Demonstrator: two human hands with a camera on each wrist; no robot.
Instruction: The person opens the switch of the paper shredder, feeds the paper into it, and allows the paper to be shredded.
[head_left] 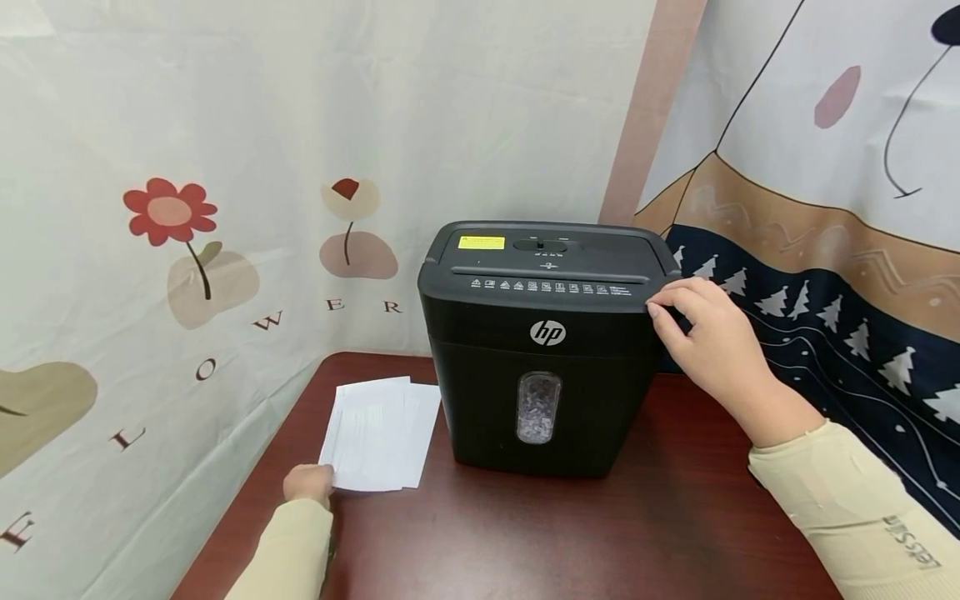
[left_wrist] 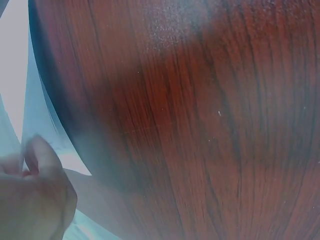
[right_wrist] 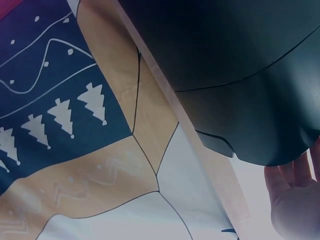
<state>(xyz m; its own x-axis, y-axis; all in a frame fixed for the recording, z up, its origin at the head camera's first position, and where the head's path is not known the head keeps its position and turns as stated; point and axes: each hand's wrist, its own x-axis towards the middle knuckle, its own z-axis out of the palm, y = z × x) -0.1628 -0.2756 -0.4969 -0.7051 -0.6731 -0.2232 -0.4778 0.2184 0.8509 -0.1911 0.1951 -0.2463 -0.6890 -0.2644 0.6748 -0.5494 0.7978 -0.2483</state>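
A black HP paper shredder (head_left: 480, 392) stands upright on the table, with a yellow label on its lid and a small window showing shredded bits. My right hand (head_left: 701, 333) touches the front right corner of its lid. In the right wrist view, that hand's fingers (right_wrist: 301, 170) lie extended against the edge of the shredder (right_wrist: 260, 115). To the shredder's left lies a stack of white paper sheets (head_left: 371, 433), slightly fanned. My left hand (head_left: 309, 483) pinches the stack's near left corner. The left wrist view shows that hand (left_wrist: 37, 195) with a pale sheet between thumb and fingers.
The dark red wooden table (head_left: 465, 533) has its left edge close beside the left forearm. A printed fabric backdrop (head_left: 487, 100) hangs right behind the table. Dark patterned cloth with white trees (head_left: 832, 312) hangs close on the right side.
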